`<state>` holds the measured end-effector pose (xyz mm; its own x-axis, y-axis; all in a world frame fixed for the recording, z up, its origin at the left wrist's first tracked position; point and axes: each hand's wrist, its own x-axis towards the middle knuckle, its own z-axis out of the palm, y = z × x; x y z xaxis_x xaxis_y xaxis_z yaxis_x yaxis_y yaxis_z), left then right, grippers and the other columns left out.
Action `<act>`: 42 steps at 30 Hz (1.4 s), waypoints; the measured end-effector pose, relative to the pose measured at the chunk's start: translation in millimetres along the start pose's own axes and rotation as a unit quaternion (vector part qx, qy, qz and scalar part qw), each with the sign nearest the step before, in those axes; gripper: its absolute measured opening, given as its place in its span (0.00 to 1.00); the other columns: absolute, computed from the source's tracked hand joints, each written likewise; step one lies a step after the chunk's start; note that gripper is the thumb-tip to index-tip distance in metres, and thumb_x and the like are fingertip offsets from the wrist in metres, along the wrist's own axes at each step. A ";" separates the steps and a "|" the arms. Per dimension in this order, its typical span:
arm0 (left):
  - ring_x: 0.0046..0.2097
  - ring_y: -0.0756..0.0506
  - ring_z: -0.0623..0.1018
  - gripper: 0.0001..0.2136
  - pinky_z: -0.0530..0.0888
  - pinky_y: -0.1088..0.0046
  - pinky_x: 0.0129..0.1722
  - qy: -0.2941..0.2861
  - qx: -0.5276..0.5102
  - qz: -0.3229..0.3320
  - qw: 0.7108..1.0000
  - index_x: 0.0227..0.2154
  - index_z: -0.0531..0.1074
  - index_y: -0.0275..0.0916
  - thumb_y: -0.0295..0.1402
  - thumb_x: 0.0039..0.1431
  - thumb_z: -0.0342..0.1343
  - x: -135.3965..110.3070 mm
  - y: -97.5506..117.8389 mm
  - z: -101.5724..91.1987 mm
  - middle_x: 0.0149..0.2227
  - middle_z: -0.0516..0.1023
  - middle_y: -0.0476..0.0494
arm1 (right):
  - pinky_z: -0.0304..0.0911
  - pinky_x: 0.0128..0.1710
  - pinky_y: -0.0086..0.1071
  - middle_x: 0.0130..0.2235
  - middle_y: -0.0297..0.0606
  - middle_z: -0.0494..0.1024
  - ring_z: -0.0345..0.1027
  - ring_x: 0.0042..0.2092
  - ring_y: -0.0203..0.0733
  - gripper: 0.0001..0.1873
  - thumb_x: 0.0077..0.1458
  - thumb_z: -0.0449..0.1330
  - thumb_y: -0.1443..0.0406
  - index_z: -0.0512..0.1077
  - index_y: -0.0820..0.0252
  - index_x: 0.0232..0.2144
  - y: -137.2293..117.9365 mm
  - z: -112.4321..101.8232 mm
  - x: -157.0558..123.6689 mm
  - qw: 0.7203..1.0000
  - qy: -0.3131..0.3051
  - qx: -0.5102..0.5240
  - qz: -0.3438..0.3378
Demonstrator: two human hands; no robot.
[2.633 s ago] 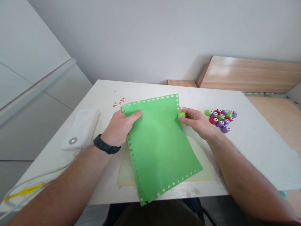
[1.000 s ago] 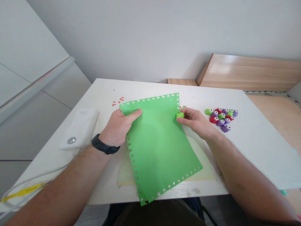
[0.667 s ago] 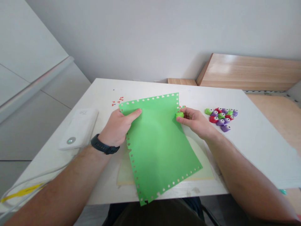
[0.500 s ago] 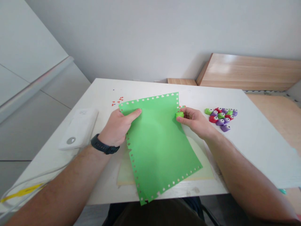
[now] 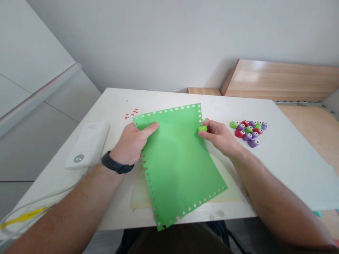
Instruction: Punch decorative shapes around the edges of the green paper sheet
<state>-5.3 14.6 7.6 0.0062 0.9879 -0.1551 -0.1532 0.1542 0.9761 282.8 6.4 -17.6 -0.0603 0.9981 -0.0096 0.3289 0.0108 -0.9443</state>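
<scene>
A green paper sheet (image 5: 180,165) lies tilted on the table, with small punched shapes along its top, left and bottom edges. My left hand (image 5: 131,144) grips the sheet's left side, thumb on top. My right hand (image 5: 218,135) pinches a green craft punch (image 5: 202,129) at the sheet's right edge. Whether the paper sits inside the punch's slot is hidden by my fingers. Several tiny red paper cut-outs (image 5: 131,113) lie just beyond the sheet's top left corner.
Several red, purple and green craft punches (image 5: 248,131) sit grouped on the white table (image 5: 288,158), right of my right hand. A pale yellow sheet (image 5: 227,190) lies under the green one. A white power bank (image 5: 87,145) with a cable sits at left.
My hands and the sheet have barely moved, and the punch stays at the same edge. The whole view has drifted slightly.
</scene>
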 end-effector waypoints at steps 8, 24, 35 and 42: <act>0.52 0.34 0.83 0.20 0.78 0.54 0.56 -0.006 -0.002 0.000 1.000 0.48 0.83 0.41 0.38 0.52 0.73 1.0 -1.6 -1.6 0.52 0.85 0.40 | 0.65 0.40 0.37 0.36 0.36 0.80 0.70 0.38 0.43 0.18 0.51 0.70 0.54 0.78 0.58 0.41 3.4 2.3 2.3 1.000 0.015 0.000 0.000; 0.51 0.34 0.84 0.21 0.80 0.56 0.54 -0.011 -0.002 -0.001 1.000 0.48 0.83 0.41 0.38 0.50 0.74 2.2 -2.5 -1.3 0.52 0.85 0.41 | 0.64 0.40 0.37 0.35 0.36 0.80 0.70 0.38 0.44 0.17 0.50 0.70 0.56 0.78 0.58 0.40 8.2 2.2 5.2 1.000 0.018 -0.015 -0.002; 0.49 0.35 0.85 0.22 0.81 0.56 0.52 -0.022 0.001 0.004 1.000 0.48 0.83 0.41 0.39 0.50 0.74 2.0 -3.1 -1.0 0.51 0.86 0.41 | 0.63 0.38 0.36 0.34 0.36 0.79 0.68 0.37 0.43 0.17 0.50 0.70 0.55 0.78 0.57 0.40 11.4 2.9 7.4 0.999 0.030 -0.017 -0.002; 0.50 0.34 0.84 0.22 0.81 0.54 0.52 -0.023 0.007 0.011 1.000 0.48 0.83 0.42 0.39 0.50 0.74 1.1 -2.7 0.3 0.50 0.86 0.41 | 0.62 0.36 0.36 0.34 0.35 0.78 0.67 0.35 0.42 0.18 0.49 0.70 0.55 0.77 0.57 0.40 12.1 3.3 7.6 0.999 0.035 -0.019 0.001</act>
<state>-4.5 15.2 4.8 0.0475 0.9907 -0.1273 -0.1398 0.1328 0.9812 283.2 13.9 -30.2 0.0055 0.9999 0.0119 0.3646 0.0091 -0.9311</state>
